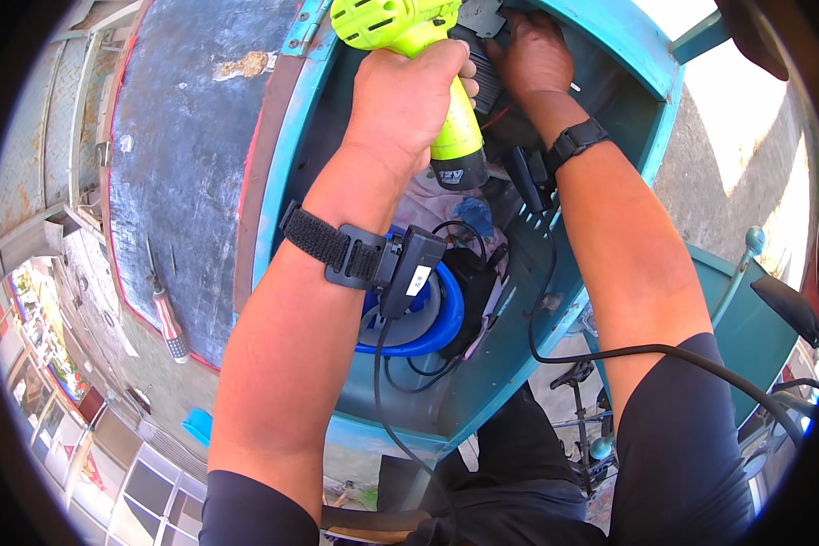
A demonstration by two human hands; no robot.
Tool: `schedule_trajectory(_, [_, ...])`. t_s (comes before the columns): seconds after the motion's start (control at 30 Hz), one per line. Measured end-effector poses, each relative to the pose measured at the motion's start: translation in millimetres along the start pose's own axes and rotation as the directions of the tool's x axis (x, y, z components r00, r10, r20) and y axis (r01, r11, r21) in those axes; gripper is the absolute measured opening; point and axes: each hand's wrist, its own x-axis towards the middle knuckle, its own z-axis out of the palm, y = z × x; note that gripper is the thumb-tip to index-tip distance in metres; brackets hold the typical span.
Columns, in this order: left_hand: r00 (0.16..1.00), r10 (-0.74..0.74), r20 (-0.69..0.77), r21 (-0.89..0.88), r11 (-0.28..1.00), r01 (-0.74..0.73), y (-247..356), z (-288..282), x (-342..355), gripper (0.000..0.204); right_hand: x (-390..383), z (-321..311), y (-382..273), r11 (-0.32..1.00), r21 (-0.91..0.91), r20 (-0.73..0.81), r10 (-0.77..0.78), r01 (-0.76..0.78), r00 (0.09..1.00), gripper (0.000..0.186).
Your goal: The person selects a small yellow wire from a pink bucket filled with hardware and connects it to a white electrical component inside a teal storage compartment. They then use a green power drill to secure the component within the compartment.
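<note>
My left hand [405,96] is closed round the grip of a lime-green cordless drill [457,135] with a black battery at its base. The drill's front end runs out of the picture at the top. Beyond it, my right hand [535,56] reaches into a teal metal box [409,400], its fingers curled beside a dark ribbed part [484,86] and a grey metal plate [480,18]. The thumb touches that part; the fingertips are hidden, so what they grip is unclear.
A blue rounded object, perhaps a helmet [448,314], cloths [428,205] and a black bag [469,282] lie in the box. The worn dark lid [187,164] stands left, a screwdriver [168,328] at its lower edge. Cables [610,350] trail from both wrist straps.
</note>
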Motion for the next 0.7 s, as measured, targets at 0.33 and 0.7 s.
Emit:
schedule_trajectory(0.33, [1.000, -0.021, 0.008, -0.037, 0.999, 0.021, 22.7, -7.3, -25.8, 0.028, -9.4, -27.8, -12.9, 0.999, -0.007, 0.152, 0.045, -0.045, 0.987, 0.059])
schedule_trajectory(0.7, [0.992, -0.122, -0.007, -0.053, 0.991, 0.122, 47.9, -23.8, -69.4, 0.027, -41.1, -44.0, -22.9, 0.881, 0.454, 0.220, 0.031, -0.130, 0.975, 0.052])
